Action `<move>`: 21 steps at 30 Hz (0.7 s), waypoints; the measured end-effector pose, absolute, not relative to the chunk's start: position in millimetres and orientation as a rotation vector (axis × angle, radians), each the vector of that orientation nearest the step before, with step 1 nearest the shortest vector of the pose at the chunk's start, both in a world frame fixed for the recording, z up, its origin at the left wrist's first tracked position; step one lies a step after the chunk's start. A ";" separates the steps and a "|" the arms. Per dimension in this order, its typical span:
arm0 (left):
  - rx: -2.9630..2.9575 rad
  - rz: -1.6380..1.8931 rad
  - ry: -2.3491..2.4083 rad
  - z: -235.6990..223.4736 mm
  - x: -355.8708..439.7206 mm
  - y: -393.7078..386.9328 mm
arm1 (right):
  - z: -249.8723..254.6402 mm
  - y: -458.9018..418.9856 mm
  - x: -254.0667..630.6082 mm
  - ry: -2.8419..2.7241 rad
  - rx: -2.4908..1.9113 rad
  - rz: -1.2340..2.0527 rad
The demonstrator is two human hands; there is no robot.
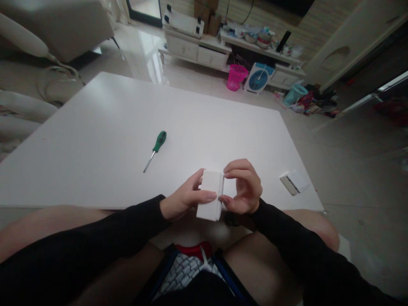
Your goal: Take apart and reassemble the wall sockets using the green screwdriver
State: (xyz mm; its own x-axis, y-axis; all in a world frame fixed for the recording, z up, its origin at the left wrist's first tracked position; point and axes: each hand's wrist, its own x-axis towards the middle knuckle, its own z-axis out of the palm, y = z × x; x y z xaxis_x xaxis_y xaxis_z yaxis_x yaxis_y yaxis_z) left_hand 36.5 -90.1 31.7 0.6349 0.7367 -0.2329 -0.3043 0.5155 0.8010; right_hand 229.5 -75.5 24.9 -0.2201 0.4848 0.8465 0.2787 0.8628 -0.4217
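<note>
White box (211, 180) between them, the right hand (247, 189) grips the three-o'clock edge by thumb and fingertips while the left hand (185, 196) clasps the nine-o'clock side, long axis near twelve-to-six, screwdriver (159, 141) toward ten.

A smooth white rectangular tabletop (207, 127) is carrying a green-handled metal screwdriver (155, 148), lying left of centre, and small white flat-sided pieces (298, 180), resting near its right edge.
</note>
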 end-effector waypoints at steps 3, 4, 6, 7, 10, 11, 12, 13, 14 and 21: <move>0.793 0.628 0.610 31.0 38.1 -90.5 | 24.2 -75.7 230.6 -1.828 -0.566 0.189; 0.792 0.615 0.612 31.0 38.7 -90.8 | 24.1 -75.9 230.8 -1.830 -0.566 0.192; 0.797 0.601 0.613 30.6 39.7 -91.7 | 24.3 -76.7 230.9 -1.831 -0.561 0.201; 0.799 0.597 0.610 30.2 40.1 -92.1 | 24.5 -77.2 230.9 -1.830 -0.558 0.200; 0.782 0.584 0.600 28.4 40.6 -93.3 | 25.4 -78.3 230.9 -1.831 -0.552 0.172; 0.771 0.579 0.599 27.9 40.6 -93.8 | 25.5 -78.3 231.1 -1.833 -0.551 0.162; 0.760 0.575 0.601 27.6 40.6 -94.3 | 25.5 -78.1 231.4 -1.839 -0.548 0.153; 0.747 0.569 0.605 27.5 40.6 -94.9 | 25.3 -77.6 231.8 -1.849 -0.544 0.142; 0.733 0.557 0.609 27.5 40.6 -95.6 | 24.9 -77.0 232.2 -1.862 -0.538 0.128; 0.576 0.431 0.566 20.9 42.8 -107.0 | 22.8 -78.7 226.9 -1.871 -0.508 0.089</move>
